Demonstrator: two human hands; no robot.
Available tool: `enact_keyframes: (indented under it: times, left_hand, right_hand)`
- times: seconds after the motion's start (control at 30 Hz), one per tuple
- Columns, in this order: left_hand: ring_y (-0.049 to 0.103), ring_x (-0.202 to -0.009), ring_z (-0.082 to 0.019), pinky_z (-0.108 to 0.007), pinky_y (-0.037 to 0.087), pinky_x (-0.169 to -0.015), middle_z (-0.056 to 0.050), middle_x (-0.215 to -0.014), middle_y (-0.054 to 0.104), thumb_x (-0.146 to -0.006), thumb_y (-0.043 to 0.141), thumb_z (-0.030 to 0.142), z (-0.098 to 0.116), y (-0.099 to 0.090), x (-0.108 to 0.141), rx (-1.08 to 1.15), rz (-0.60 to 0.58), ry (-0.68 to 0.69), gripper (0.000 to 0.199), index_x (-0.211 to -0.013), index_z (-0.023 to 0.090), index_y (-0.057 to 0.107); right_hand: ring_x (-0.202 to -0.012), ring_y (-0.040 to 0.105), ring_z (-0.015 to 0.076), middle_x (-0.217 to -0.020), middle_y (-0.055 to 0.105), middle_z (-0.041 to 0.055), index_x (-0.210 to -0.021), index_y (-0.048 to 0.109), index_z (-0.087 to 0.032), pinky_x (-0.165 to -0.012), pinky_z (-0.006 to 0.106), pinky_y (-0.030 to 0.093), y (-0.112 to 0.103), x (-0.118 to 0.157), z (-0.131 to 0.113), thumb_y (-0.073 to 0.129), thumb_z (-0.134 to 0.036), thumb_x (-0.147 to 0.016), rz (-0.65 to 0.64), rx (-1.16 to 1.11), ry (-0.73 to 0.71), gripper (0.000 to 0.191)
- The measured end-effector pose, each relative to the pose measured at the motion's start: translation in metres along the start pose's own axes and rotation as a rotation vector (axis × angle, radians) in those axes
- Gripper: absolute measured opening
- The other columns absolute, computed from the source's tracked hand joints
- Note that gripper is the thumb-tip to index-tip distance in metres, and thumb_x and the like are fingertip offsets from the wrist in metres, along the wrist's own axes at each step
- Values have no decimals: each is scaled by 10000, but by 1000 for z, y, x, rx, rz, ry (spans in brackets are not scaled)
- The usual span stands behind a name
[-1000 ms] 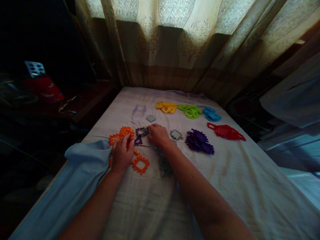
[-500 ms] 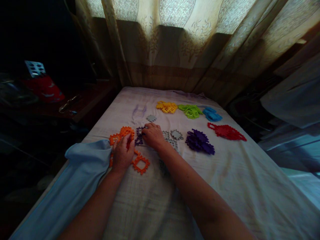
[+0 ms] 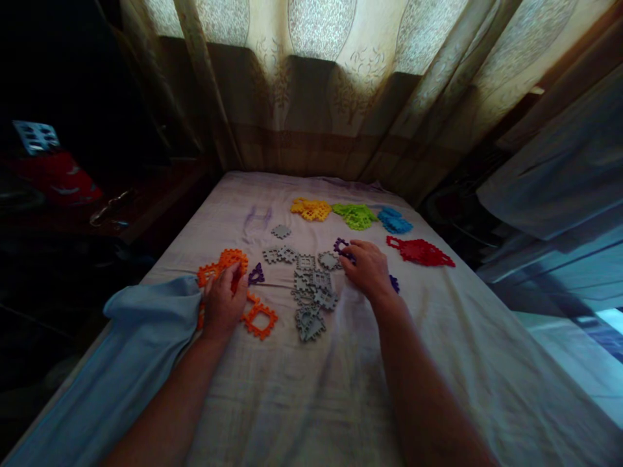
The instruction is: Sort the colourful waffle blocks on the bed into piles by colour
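My right hand (image 3: 367,267) is closed on a purple interlocking toy tile (image 3: 341,246) with toothed edges, above the purple pile (image 3: 394,283), which it mostly covers. My left hand (image 3: 225,298) lies on the orange interlocking tiles (image 3: 232,259), fingers curled round some orange between them and the thumb. An open-centred orange tile (image 3: 260,322) lies to its right. A small purple triangular tile (image 3: 256,274) sits beside its fingertips. Several grey tiles (image 3: 311,282) are spread between the two hands.
Yellow (image 3: 311,209), green (image 3: 355,216), blue (image 3: 394,220) and red tile piles (image 3: 421,251) lie toward the far and right sides of the bed. Light-blue cloth (image 3: 150,324) covers the left edge. A curtain (image 3: 311,110) hangs behind; a dark table (image 3: 160,188) stands left.
My right hand has moved right, from beside the orange tiles to the purple pile, carrying a purple tile. The grey tiles are uncovered. My left hand stays on the orange tiles.
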State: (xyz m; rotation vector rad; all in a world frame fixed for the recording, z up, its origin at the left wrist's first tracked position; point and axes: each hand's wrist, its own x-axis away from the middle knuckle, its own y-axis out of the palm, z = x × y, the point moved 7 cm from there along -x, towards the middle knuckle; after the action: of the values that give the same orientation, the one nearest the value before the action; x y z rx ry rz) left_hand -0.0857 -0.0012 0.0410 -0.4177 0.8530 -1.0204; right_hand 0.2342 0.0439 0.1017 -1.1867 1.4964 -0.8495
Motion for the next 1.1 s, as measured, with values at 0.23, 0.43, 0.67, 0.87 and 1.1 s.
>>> enact_keyframes:
  times: [0.23, 0.43, 0.67, 0.87, 1.1]
  left_hand:
    - [672, -1082, -275, -468, 455, -1064, -107, -1162, 728, -867, 502, 422, -1, -2, -1, -8, -27, -14, 385, -1166, 220, 638]
    - [670, -1082, -271, -443, 495, -1008, -108, -1147, 728, -870, 493, 432, -4, 0, -1, 29, -47, -31, 423, -1204, 207, 621]
    - [660, -1087, -288, -454, 509, -980, -135, -1177, 713, -873, 481, 439, -6, 2, 0, 28, -41, -52, 460, -1224, 174, 616]
    - [660, -1113, -276, -450, 495, -1007, -131, -1191, 712, -893, 467, 401, -2, 2, 0, 29, -50, -29, 427, -1226, 180, 616]
    - [669, -1088, -261, -460, 452, -1063, -100, -1143, 732, -890, 482, 362, 0, 0, 1, -5, -20, -8, 367, -1191, 212, 630]
  right_hand:
    - [-1133, 606, 361, -1132, 708, 117, -959, 769, -261, -898, 492, 466, -18, 8, 71, 564, -321, -861, -56, 124, 216, 236]
    - [-1169, 585, 396, -1171, 696, 132, -1021, 759, -239, -923, 537, 450, -18, 6, 62, 572, -370, -852, -85, 83, 208, 284]
    - [-1227, 572, 253, -1266, 681, 93, -1101, 731, -217, -1045, 401, 417, 8, 8, -43, 558, -286, -916, -150, -18, -142, 262]
    - [-1109, 641, 245, -1209, 705, 98, -1301, 635, -246, -951, 371, 469, 54, 16, -142, 532, -319, -938, -359, -36, -420, 384]
    - [-1067, 659, 264, -1161, 680, 117, -1217, 669, -283, -825, 344, 505, 82, 5, -185, 564, -441, -920, -437, 86, -565, 352]
